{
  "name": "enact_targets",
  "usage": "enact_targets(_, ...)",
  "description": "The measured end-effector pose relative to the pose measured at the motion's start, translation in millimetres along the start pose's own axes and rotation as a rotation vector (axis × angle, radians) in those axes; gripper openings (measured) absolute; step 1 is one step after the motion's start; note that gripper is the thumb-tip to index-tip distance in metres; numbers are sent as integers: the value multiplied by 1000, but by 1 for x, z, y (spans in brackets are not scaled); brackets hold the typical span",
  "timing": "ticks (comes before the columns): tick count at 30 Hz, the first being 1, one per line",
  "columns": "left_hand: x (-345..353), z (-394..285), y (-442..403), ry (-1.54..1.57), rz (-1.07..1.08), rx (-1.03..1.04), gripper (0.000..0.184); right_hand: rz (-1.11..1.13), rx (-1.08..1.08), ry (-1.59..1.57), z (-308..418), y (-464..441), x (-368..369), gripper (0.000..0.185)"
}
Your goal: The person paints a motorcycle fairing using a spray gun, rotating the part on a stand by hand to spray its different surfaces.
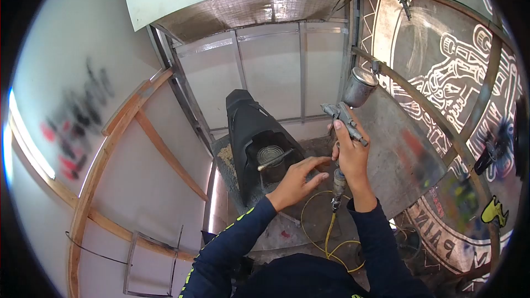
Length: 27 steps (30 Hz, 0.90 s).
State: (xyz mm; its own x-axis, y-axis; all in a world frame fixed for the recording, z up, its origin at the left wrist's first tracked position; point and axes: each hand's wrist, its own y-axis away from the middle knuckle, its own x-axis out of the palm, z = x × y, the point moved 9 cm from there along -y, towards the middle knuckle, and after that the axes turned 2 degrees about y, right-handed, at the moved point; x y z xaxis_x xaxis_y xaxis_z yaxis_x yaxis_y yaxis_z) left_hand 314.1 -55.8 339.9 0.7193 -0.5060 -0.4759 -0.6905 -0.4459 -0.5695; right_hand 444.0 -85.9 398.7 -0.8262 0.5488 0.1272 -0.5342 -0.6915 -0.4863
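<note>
My right hand [354, 153] is wrapped round the grip of a metal spray gun [343, 117], whose silver cup [360, 86] stands at its upper right. A yellow hose [330, 237] hangs from the fitting below that hand. My left hand [299, 181] is just left of the gun's grip, with its fingers apart and nothing held; whether its fingertips touch the right hand I cannot tell. Beyond and left of it, a black molded panel [243, 127] leans over a stand with a round coiled top [270, 155].
A wooden frame [91, 182] and white wall stand at the left. On the right are a grey sheet [397, 149], a curved rail [425, 102] and a painted wall [458, 72]. Another spray gun [404, 1] hangs at the upper right. A wire frame [152, 240] is at the lower left.
</note>
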Motion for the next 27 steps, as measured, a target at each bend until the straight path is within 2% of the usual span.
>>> enact_targets(3, 3, -2, -8, 156, -49, -55, 33, -5, -14, -11, 1, 1, 0, 40)
enact_targets(5, 13, 20, -9, 532, -88, -246, 29, -9, -24, -14, 1, 1, 0, 40)
enact_targets(8, 29, 28, -13, 646, -11, -269, 23, -34, -37, -6, 2, 2, -4, 39)
enact_targets(14, 36, 34, -16, 738, -46, -355, 18, -29, -44, -30, 7, 2, -7, 41)
enact_targets(27, 47, 26, -25, 710, -26, -310, 19, -81, -27, -5, 10, 4, -25, 40)
